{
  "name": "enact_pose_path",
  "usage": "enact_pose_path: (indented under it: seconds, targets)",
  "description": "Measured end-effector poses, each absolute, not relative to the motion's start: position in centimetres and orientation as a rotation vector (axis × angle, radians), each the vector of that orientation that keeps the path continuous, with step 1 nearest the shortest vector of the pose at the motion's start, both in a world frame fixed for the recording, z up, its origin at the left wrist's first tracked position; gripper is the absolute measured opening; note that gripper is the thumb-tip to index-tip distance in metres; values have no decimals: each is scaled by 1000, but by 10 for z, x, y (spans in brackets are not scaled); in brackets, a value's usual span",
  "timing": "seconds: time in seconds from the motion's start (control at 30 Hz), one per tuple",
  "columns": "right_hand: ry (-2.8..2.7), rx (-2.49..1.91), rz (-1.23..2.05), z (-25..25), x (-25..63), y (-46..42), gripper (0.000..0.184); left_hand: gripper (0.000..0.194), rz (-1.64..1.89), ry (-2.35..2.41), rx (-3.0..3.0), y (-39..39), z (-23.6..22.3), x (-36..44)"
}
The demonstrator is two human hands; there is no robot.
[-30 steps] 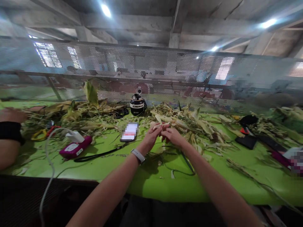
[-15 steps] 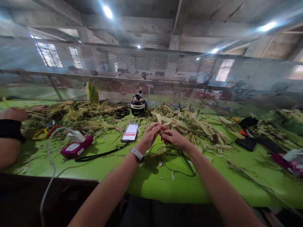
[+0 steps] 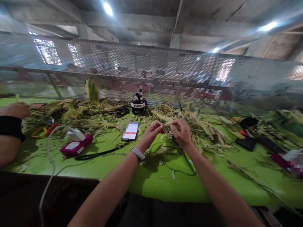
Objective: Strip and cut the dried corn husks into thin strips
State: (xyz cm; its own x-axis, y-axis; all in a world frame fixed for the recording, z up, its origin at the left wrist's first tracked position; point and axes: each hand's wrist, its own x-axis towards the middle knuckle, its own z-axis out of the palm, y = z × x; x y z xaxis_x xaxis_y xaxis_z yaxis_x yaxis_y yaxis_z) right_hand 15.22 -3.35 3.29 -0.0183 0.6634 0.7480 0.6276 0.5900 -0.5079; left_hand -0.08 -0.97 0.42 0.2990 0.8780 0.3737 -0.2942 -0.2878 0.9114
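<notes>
Held out over the middle of the green table (image 3: 165,189), between near and far edges: left hand (image 3: 151,134) and right hand (image 3: 181,134), bare and just apart. Narrow fingers on the left, tips together, pinching a pale husk piece (image 3: 167,123) in the gap between both hands. Narrow, curled fingers on the right, close to the other end of that piece; too small and blurred to tell for certain a grip there. Around the left wrist, a pale watch band (image 3: 137,153). Just beyond the hands, toward the far edge, a loose husk pile (image 3: 201,124). Left of the left hand, a lit phone (image 3: 130,132), partly pixelated. Near the far edge, a black jug (image 3: 138,108) marked ENERGY, upright; behind that edge, a mesh screen (image 3: 151,66). Leftward along the same edge, a second husk heap (image 3: 78,110). Nearer the left part of the near edge, a magenta power block (image 3: 77,146) with a white plug (image 3: 76,135) in place. By the left edge, a co-worker's hand (image 3: 16,110) above a black cuff (image 3: 11,127)
</notes>
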Motion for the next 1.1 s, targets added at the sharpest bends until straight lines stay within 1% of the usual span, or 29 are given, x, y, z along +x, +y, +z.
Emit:
enact_pose_path:
  seconds: [0.13, 0.23, 0.33, 0.43, 0.53, 0.7, 0.9, 1.1]
  targets:
    - [-1764, -1180, 96, 30, 150, -31, 21, 34, 1172, 642, 1593, -11, 2, 4]
    - [-1810, -1296, 121, 27, 148, -27, 24, 30, 1133, 657, 1731, -13, 1, 7]
    - [-1785, -1299, 217, 26, 150, -24, 22, 28, 1122, 651, 1776, -15, 2, 6]
    - [-1716, -1261, 350, 27, 152, -23, 22, 30, 1127, 677, 1746, -15, 4, 3]
    - [-1646, -1229, 416, 26, 150, -22, 26, 32, 1100, 679, 1701, -15, 5, 1]
    - [-1563, -1196, 440, 20, 144, -21, 29, 30, 1037, 631, 1600, -18, 8, -1]
    - [-1592, -1167, 370, 19, 151, -15, 29, 27, 1036, 562, 1382, -19, 7, 3]
    - [-1497, -1174, 578, 15, 154, -8, 34, 28, 991, 554, 1294, -14, 6, 2]
